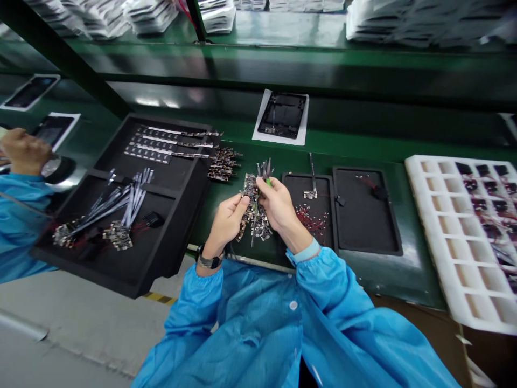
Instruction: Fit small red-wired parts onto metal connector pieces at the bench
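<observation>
My left hand [226, 218] is closed, thumb against fingers, on a small circuit board [249, 186] in front of my chest. Close beside it, my right hand [279, 207] is curled round a thin tool with a green part [268, 182]; its exact kind is hard to make out. Below and between both hands lies a heap of small circuit boards [262, 227] on the green bench. Several grey ribbon-like strips [264, 166] stick up behind my right fingers. My fingers hide part of the held board and the tool.
To the left, a black tray [177, 202] bears boards with ribbon cables. On the right are two shallow black trays [367, 226], with red-wired parts in the nearer one, and a white compartment tray [440, 237]. A tablet shell [283, 114] lies behind. Another person's hand [26, 151] is at far left.
</observation>
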A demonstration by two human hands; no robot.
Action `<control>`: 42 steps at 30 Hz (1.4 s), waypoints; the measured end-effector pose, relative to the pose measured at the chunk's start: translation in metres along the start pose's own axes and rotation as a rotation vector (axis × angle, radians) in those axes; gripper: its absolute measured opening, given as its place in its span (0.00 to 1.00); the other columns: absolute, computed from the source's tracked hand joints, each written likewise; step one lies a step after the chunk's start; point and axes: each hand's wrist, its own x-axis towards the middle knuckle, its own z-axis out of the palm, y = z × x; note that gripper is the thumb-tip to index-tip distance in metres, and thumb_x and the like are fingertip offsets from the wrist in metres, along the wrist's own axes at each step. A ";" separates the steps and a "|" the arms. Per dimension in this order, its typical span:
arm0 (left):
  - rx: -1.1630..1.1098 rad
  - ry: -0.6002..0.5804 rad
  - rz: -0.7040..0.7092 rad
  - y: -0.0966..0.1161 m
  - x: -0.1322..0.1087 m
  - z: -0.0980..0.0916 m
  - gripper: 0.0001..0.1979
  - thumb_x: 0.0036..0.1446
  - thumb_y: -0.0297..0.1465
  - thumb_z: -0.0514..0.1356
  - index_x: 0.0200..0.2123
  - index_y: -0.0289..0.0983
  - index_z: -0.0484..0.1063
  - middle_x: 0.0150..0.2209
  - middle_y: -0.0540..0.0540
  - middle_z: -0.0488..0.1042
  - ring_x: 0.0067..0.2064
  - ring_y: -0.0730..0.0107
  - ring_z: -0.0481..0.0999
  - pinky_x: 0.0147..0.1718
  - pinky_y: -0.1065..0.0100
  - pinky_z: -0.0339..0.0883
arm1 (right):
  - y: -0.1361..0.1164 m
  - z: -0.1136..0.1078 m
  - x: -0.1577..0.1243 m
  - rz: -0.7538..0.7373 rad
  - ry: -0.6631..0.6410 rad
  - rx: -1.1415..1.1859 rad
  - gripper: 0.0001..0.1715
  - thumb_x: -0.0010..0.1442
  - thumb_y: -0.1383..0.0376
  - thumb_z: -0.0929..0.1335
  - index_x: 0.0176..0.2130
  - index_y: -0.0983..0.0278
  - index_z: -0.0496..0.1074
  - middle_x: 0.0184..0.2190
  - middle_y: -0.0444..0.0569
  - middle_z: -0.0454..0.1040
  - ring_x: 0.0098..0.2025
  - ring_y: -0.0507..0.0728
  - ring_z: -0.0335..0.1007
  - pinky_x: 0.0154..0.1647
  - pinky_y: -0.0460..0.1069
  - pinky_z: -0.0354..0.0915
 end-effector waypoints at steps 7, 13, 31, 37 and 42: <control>0.099 -0.170 0.033 -0.002 0.036 -0.015 0.22 0.65 0.50 0.61 0.32 0.35 0.73 0.27 0.51 0.69 0.28 0.73 0.64 0.27 0.72 0.58 | -0.005 0.002 0.037 -0.275 0.090 -0.224 0.19 0.51 0.62 0.77 0.39 0.61 0.68 0.32 0.41 0.71 0.34 0.52 0.67 0.38 0.49 0.66; 0.234 -0.187 0.072 -0.009 0.066 -0.020 0.23 0.65 0.49 0.60 0.28 0.37 0.67 0.24 0.54 0.62 0.26 0.74 0.58 0.26 0.71 0.51 | -0.003 -0.006 0.064 -0.379 0.099 -0.388 0.15 0.54 0.64 0.74 0.39 0.61 0.67 0.29 0.40 0.69 0.30 0.52 0.64 0.34 0.49 0.62; 0.968 0.052 0.171 -0.020 0.045 -0.058 0.14 0.69 0.41 0.58 0.48 0.38 0.77 0.47 0.37 0.82 0.48 0.52 0.80 0.47 0.60 0.69 | 0.035 0.019 0.086 -0.400 0.035 -0.484 0.12 0.55 0.62 0.72 0.39 0.61 0.68 0.33 0.42 0.74 0.35 0.53 0.69 0.42 0.49 0.64; 0.916 0.092 0.213 -0.031 0.041 -0.064 0.16 0.69 0.35 0.60 0.56 0.35 0.74 0.54 0.34 0.79 0.56 0.50 0.78 0.59 0.55 0.68 | 0.022 0.028 0.088 -0.531 0.024 -0.457 0.11 0.57 0.62 0.72 0.39 0.61 0.68 0.34 0.44 0.74 0.35 0.54 0.69 0.44 0.50 0.65; 0.948 0.118 0.228 -0.038 0.039 -0.062 0.14 0.66 0.29 0.60 0.54 0.35 0.74 0.53 0.34 0.78 0.57 0.48 0.77 0.59 0.51 0.69 | 0.008 0.031 0.083 -0.583 0.048 -0.511 0.10 0.59 0.62 0.71 0.40 0.60 0.68 0.34 0.44 0.75 0.37 0.55 0.70 0.43 0.50 0.64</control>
